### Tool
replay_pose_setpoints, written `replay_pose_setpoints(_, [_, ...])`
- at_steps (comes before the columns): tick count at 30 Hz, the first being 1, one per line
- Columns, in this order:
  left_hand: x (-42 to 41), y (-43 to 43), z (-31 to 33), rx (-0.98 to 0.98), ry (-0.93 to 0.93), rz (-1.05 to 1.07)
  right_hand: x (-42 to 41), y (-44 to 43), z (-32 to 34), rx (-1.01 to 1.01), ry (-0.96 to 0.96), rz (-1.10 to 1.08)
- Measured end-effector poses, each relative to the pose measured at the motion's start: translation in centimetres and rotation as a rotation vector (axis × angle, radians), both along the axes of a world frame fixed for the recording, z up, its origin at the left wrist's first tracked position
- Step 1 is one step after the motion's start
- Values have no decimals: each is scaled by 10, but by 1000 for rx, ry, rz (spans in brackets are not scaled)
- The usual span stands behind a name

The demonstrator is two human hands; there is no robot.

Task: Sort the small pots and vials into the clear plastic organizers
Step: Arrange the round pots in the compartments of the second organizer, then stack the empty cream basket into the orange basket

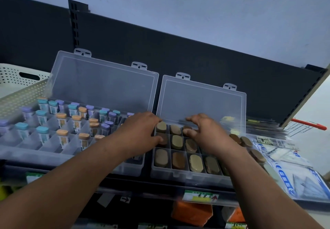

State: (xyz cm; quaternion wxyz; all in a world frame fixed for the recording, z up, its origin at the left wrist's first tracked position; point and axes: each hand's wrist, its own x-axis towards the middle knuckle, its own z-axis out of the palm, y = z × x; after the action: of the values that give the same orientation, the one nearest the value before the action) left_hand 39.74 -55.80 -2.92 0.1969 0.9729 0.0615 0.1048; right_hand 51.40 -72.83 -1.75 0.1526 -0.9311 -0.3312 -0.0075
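Two clear plastic organizers stand side by side on a shelf with lids raised. The left organizer [37, 153] holds upright vials [61, 120] with teal, purple and orange caps. The right organizer [178, 174] holds several oval pots [196, 162] with tan and brown lids, one per compartment. My left hand [139, 130] reaches over the gap between the boxes, fingertips touching a tan pot [161, 127] and a dark brown pot [165, 139] in the right organizer's left column. My right hand [205, 130] hovers over the back rows, fingers curled and spread, nothing visibly gripped.
A white perforated basket [19, 84] stands at the far left. Blue-and-white packets [292, 173] lie to the right, with loose oval pots [257, 155] beside the right organizer. A black back panel [178, 55] rises behind. Price labels [200, 196] line the shelf edge, with orange packs below.
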Motion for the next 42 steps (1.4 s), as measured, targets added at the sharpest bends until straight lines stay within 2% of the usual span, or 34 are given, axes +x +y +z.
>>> replay_pose_setpoints(8, [-26,-13,9,129,-9,142,-28,-14,-7,-105,-38,75])
replay_pose_setpoints(17, [-72,-45,18,198,-5,323,-50,-40,-5,-82,-126,223])
replay_pose_setpoints(32, [-174,-104,23,276,71,595,-114,-55,-14,4,-64,493])
replay_pose_setpoints(42, [-216,-82,23,286,43,668,-149,-30,-10,17,-73,552])
